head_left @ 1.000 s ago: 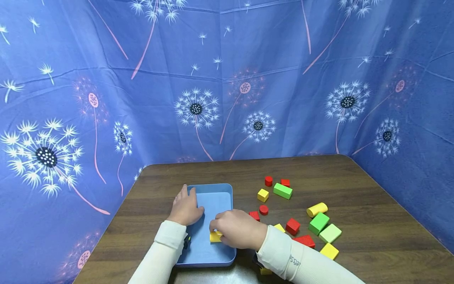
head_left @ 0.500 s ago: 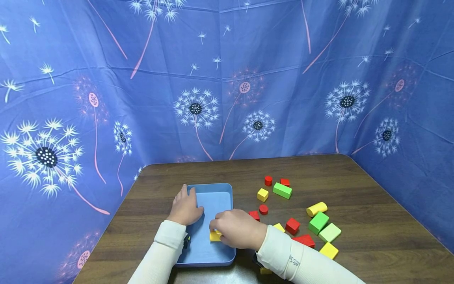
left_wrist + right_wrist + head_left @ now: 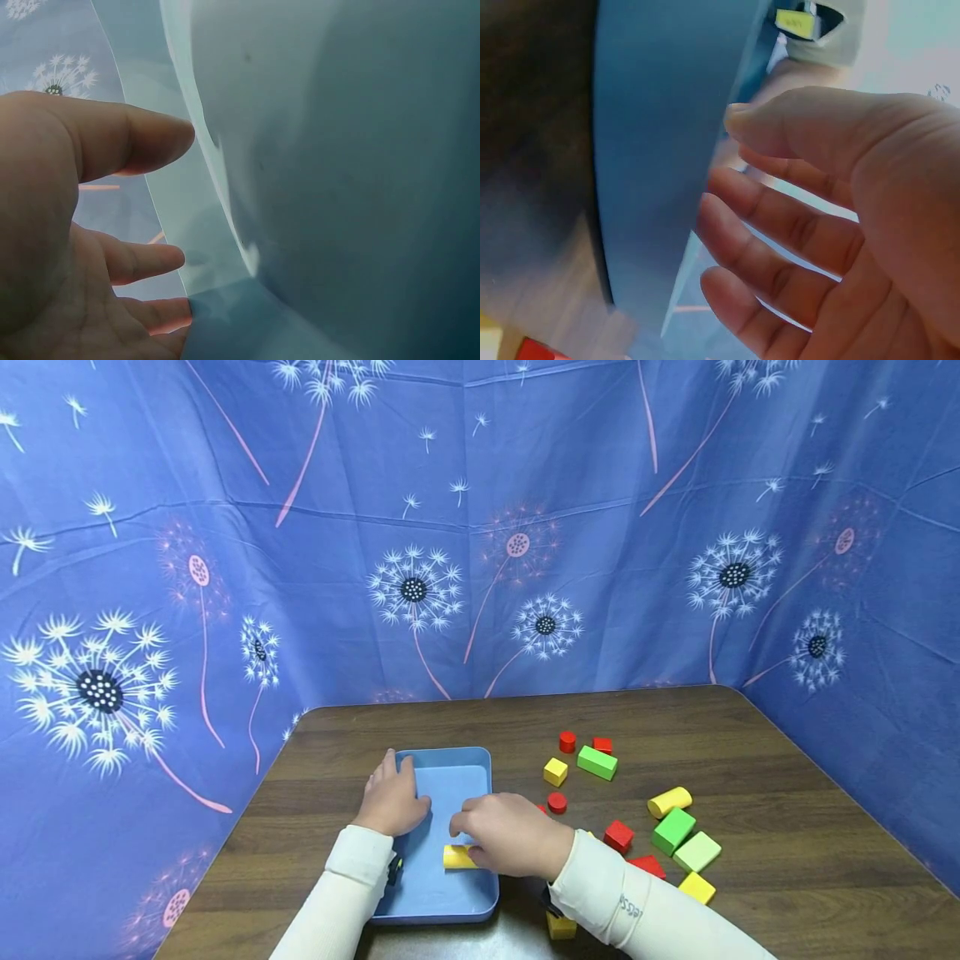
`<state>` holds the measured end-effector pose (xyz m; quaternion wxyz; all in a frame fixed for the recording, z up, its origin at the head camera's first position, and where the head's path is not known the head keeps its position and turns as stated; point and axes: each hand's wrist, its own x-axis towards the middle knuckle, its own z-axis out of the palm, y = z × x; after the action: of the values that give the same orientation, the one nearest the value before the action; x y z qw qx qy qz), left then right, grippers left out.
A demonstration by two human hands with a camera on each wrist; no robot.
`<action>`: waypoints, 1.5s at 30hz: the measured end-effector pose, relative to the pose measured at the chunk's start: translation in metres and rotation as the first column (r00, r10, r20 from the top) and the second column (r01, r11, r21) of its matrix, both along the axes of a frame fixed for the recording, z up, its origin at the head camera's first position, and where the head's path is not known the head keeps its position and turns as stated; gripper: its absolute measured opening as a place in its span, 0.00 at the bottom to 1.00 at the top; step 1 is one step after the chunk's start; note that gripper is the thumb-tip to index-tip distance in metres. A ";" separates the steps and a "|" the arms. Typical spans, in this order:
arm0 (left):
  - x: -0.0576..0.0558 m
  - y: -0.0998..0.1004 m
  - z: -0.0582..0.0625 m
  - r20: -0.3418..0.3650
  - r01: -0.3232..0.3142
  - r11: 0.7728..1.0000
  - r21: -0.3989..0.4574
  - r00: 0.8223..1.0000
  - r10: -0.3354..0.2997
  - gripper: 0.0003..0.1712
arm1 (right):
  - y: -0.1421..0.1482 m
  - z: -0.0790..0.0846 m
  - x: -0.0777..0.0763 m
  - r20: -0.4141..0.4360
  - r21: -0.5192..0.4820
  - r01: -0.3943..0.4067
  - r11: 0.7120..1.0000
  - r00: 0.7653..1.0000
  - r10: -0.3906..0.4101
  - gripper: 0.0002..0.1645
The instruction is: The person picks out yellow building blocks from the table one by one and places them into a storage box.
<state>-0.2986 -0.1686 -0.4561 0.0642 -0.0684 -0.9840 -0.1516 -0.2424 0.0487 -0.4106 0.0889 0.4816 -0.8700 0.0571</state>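
Observation:
A blue rectangular tray (image 3: 491,793) sits on the table, and a yellow cylinder block (image 3: 458,857) lies on its side within it. Just above that cylinder is my right hand (image 3: 517,837), partly covering its right end. In the right wrist view, the fingers (image 3: 780,217) of this hand are spread loosely apart from the thumb, with nothing gripped, beside the tray wall (image 3: 660,150). My left hand (image 3: 393,797) rests along the tray's left edge, fingers extended. The left wrist view has its thumb (image 3: 161,139) and fingertips against the rim (image 3: 206,165).
Loose blocks lie right of the tray: a green bar (image 3: 597,763), a yellow cube (image 3: 556,772), a red disc (image 3: 557,802), another yellow cylinder (image 3: 670,802), a green block (image 3: 673,832) and several more. The right sleeve (image 3: 637,902) hides some. A blue dandelion cloth (image 3: 465,568) hangs behind the table (image 3: 712,735).
My right hand has let go of the yellow cylinder and lifted slightly to the right; the cylinder stays in the tray. The left hand has kept its place on the tray edge.

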 end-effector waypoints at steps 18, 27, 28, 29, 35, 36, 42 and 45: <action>-0.001 -0.001 -0.001 0.050 -0.063 0.996 0.057 0.997 0.060 0.52 | 0.033 0.007 -0.016 -0.021 -0.113 0.093 0.989 0.995 -0.095 0.13; -0.002 -0.003 -0.001 0.049 -0.078 0.995 0.069 0.996 0.074 0.46 | 0.047 0.007 -0.025 -0.019 -0.129 0.196 0.972 0.980 -0.200 0.13; -0.002 -0.003 -0.001 0.048 -0.085 0.993 0.083 0.995 0.081 0.47 | 0.049 0.007 -0.026 -0.015 -0.128 0.212 0.969 0.976 -0.216 0.13; -0.002 -0.003 0.000 0.049 -0.093 0.991 0.099 0.995 0.088 0.48 | 0.051 0.008 -0.027 -0.008 -0.129 0.227 0.965 0.973 -0.230 0.13; -0.004 -0.003 0.001 0.035 -0.155 0.981 0.113 0.988 0.152 0.51 | 0.065 0.011 -0.034 0.049 -0.144 0.328 0.934 0.945 -0.324 0.14; -0.004 -0.004 0.001 0.021 -0.163 0.982 0.100 0.987 0.162 0.50 | 0.067 0.011 -0.035 0.050 -0.149 0.344 0.927 0.939 -0.341 0.15; -0.005 -0.007 -0.004 -0.104 -0.141 0.990 0.028 0.984 0.144 0.29 | 0.079 0.010 -0.043 0.051 -0.167 0.404 0.899 0.915 -0.401 0.13; -0.005 -0.008 -0.006 -0.133 -0.129 0.992 0.008 0.983 0.129 0.24 | 0.084 0.008 -0.049 0.062 -0.160 0.434 0.887 0.901 -0.429 0.13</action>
<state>-0.3040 -0.1765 -0.4621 0.1395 -0.0146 -0.9799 -0.1417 -0.2913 0.1331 -0.4031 0.1291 0.2662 -0.9482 0.1159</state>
